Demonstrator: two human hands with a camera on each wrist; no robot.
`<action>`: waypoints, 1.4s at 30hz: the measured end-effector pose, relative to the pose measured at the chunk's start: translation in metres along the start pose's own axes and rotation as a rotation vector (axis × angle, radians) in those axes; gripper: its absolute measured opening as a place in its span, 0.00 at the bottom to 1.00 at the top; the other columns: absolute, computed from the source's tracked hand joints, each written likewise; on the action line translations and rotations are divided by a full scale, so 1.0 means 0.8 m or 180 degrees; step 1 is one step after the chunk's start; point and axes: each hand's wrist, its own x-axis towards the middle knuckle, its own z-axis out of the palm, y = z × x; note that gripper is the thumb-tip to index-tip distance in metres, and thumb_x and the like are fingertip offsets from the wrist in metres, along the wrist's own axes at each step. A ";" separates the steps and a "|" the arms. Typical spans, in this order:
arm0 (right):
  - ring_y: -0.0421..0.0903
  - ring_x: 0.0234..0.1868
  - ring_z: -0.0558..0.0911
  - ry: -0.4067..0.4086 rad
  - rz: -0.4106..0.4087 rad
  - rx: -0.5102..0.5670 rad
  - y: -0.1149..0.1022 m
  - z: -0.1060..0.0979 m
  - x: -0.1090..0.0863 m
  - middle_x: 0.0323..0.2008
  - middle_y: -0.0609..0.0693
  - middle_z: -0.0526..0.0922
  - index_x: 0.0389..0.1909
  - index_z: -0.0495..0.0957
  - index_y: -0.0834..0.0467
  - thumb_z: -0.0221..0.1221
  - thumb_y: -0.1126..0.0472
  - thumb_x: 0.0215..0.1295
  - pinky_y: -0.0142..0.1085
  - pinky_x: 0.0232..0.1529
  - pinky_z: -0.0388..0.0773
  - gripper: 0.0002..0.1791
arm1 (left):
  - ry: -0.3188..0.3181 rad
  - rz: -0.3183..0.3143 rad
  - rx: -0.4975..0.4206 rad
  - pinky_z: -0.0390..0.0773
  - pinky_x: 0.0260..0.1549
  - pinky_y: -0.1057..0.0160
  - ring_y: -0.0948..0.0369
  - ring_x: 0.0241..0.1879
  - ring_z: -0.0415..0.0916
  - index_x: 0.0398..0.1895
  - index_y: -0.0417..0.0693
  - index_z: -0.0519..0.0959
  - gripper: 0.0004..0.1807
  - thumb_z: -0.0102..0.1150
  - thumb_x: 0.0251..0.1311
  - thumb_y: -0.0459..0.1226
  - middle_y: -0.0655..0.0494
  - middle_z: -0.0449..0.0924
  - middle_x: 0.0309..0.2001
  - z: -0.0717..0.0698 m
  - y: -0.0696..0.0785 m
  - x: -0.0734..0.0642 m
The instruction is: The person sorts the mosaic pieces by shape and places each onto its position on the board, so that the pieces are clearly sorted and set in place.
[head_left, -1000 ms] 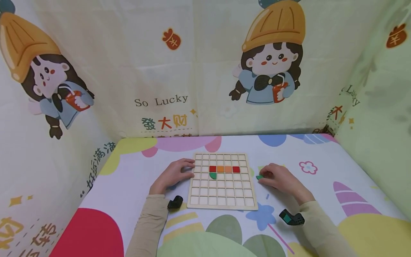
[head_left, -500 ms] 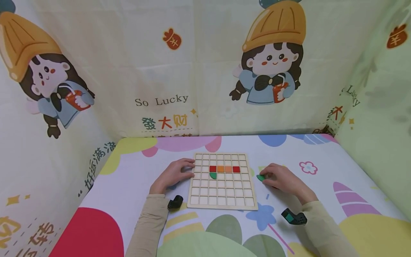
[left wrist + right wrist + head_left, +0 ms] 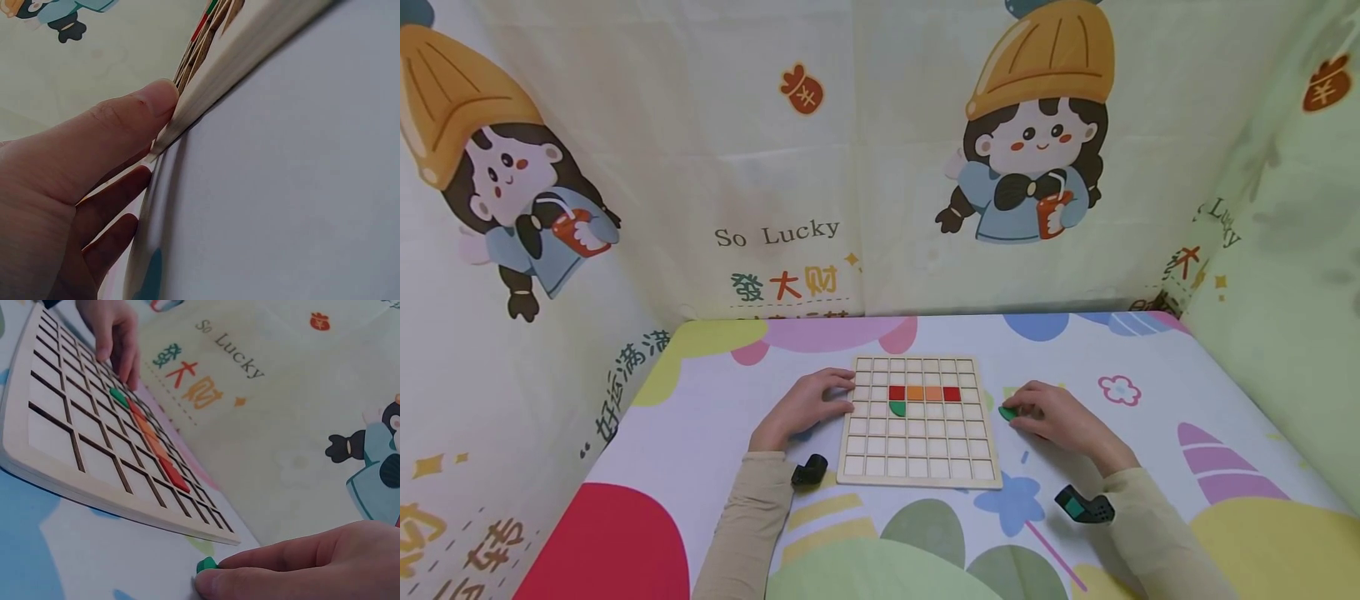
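A wooden grid board lies on the table. Across one of its rows run red, orange, orange and red square tiles. Just under the leftmost red tile, a green quarter-round tile fills part of a cell. My left hand rests against the board's left edge; in the left wrist view its thumb touches the rim and the other fingers are loosely extended. Right of the board, my right hand pinches a second green tile between thumb and fingertips, close over the table.
The table wears a patterned cloth with bright printed shapes. Behind it and at both sides hang printed fabric walls. A black wrist camera sits by the left sleeve, another wrist camera by the right.
The green tile in my right hand has turned slightly between the fingertips, and that hand has shifted a touch. My left hand and the board stay in place.
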 end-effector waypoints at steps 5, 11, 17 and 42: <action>0.39 0.35 0.74 0.0050 -0.0003 0.0073 -0.002 0.001 0.001 0.39 0.46 0.79 0.47 0.83 0.59 0.67 0.63 0.61 0.35 0.37 0.77 0.14 | -0.0022 -0.0063 -0.0033 0.64 0.68 0.53 0.54 0.67 0.65 0.55 0.43 0.81 0.22 0.69 0.58 0.41 0.55 0.74 0.64 0.000 -0.002 0.001; 0.40 0.36 0.76 0.0206 0.0013 0.0181 -0.007 0.005 0.003 0.42 0.48 0.79 0.48 0.83 0.58 0.65 0.64 0.62 0.36 0.38 0.79 0.13 | -0.0026 -0.0048 -0.0022 0.63 0.68 0.53 0.54 0.67 0.65 0.55 0.43 0.81 0.22 0.69 0.58 0.40 0.55 0.74 0.63 0.000 -0.004 0.001; 0.42 0.37 0.76 0.0411 -0.0028 0.0217 -0.013 0.009 0.006 0.43 0.50 0.80 0.47 0.83 0.58 0.65 0.66 0.61 0.37 0.39 0.79 0.13 | -0.0031 -0.0021 -0.0012 0.63 0.68 0.53 0.53 0.67 0.65 0.55 0.42 0.81 0.22 0.69 0.58 0.40 0.54 0.74 0.63 -0.001 -0.001 0.001; 0.43 0.38 0.81 0.0372 0.0213 0.0607 -0.065 0.026 0.022 0.44 0.51 0.79 0.46 0.83 0.58 0.67 0.62 0.61 0.33 0.38 0.81 0.13 | -0.0008 0.0004 -0.0033 0.64 0.67 0.52 0.53 0.67 0.66 0.54 0.42 0.82 0.21 0.69 0.58 0.40 0.54 0.74 0.63 -0.002 0.001 -0.001</action>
